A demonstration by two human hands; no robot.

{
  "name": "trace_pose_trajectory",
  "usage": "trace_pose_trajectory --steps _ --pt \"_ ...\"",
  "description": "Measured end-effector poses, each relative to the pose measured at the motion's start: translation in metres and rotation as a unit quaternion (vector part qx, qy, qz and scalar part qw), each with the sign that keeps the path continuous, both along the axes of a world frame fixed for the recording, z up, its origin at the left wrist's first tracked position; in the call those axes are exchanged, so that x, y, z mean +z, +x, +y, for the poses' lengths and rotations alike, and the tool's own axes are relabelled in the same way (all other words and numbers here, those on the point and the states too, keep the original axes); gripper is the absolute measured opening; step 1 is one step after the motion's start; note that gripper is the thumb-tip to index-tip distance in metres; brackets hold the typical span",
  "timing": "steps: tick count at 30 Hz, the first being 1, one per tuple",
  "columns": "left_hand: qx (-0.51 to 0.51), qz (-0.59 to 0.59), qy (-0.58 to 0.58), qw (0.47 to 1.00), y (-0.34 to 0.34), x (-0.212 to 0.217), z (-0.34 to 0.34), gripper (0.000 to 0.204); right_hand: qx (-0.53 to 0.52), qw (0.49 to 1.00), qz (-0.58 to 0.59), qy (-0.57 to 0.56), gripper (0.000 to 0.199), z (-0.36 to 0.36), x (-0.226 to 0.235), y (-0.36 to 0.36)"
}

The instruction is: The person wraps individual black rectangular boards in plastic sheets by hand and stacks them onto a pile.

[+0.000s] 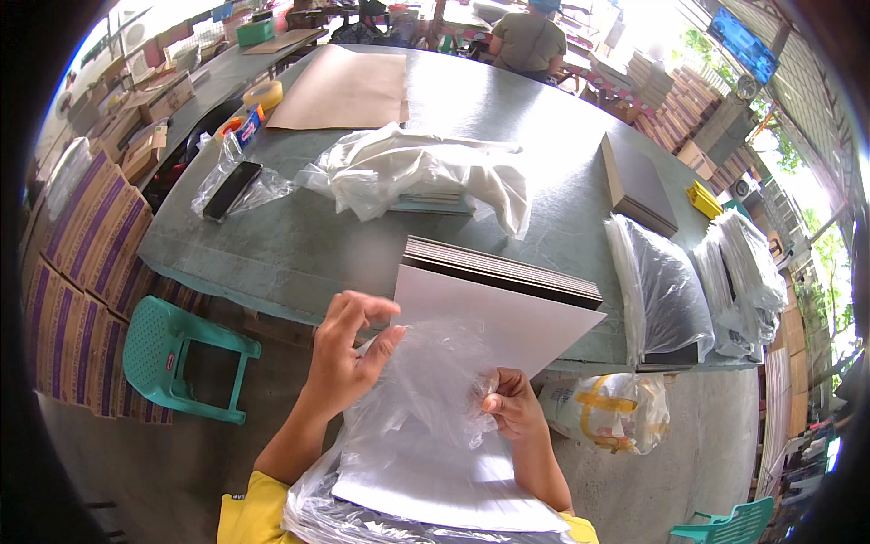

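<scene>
Two hands: left hand (349, 349) spread on clear bag (426, 399), right hand (512, 408) pinching it

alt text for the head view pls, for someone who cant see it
A person's left hand and right hand work a clear plastic bag over a stack of flat grey boards at the edge of a grey-green table; bagged stacks lie at right.

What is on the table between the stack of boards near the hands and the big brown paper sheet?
In the head view, a crumpled white plastic wrap lies on the table between the stack of boards and the brown paper sheet.
</scene>
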State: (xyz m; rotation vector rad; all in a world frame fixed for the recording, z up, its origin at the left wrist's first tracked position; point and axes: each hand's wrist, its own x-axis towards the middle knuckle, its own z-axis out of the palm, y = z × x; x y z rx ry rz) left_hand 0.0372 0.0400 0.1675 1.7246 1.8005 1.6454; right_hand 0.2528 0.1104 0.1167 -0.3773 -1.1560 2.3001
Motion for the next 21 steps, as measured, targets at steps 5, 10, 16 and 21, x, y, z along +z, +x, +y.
trace_pose_trajectory --steps 5,10,16,21 --pt "-0.259 -0.036 -0.2 0.944 0.017 0.001 -0.008 0.019 -0.056 0.997 -0.014 -0.05 0.021 -0.013 -0.003 -0.012" --pt "-0.254 -0.125 -0.207 0.936 0.04 -0.011 0.001 0.015 -0.089 0.989 -0.029 -0.117 0.02 -0.018 -0.002 -0.021" --pt "0.058 -0.244 -0.124 0.96 -0.042 -0.027 0.0 0.018 -0.145 0.982 0.024 -0.116 0.016 -0.002 0.004 -0.005" --pt "-0.093 -0.174 -0.108 0.974 -0.018 0.005 -0.003 0.017 -0.079 0.995 -0.009 -0.068 0.016 -0.006 -0.015 -0.014"
